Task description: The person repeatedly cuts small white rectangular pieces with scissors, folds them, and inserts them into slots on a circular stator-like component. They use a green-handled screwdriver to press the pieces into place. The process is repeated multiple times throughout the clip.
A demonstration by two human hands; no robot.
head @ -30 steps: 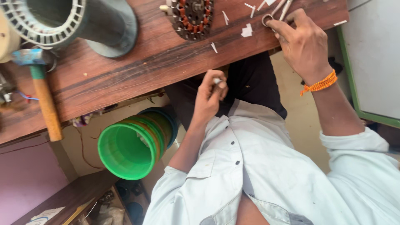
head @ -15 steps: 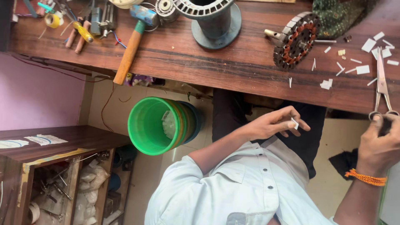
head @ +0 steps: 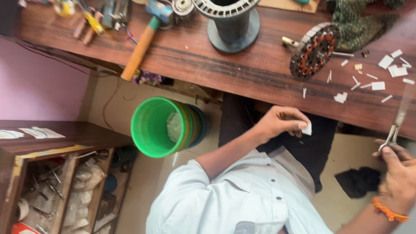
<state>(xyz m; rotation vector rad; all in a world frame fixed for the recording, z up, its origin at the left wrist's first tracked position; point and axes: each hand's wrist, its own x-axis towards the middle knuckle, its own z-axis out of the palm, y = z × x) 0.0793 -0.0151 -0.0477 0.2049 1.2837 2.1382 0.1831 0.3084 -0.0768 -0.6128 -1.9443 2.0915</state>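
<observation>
Left hand (head: 277, 125) pinching a small white paper piece (head: 307, 129) below the bench edge; right hand (head: 398, 173) gripping scissors (head: 396, 125). Best to keep that pinch firm, paper flat, blades square. Dark wooden bench (head: 208, 60) littered with paper scraps (head: 378, 86); green bucket (head: 158, 127) underneath, pink wall (head: 39, 86) beside.

The left hand (head: 279, 123) hangs near the centre of the view, its forearm running down toward seven o'clock into a pale sleeve rolled at the elbow. Its fingers (head: 299, 125) curl inward, pinched at the tips. The right hand (head: 396, 173) sits at four o'clock, knuckles up, fingers closed in a grip, with an orange band around the wrist.
</observation>
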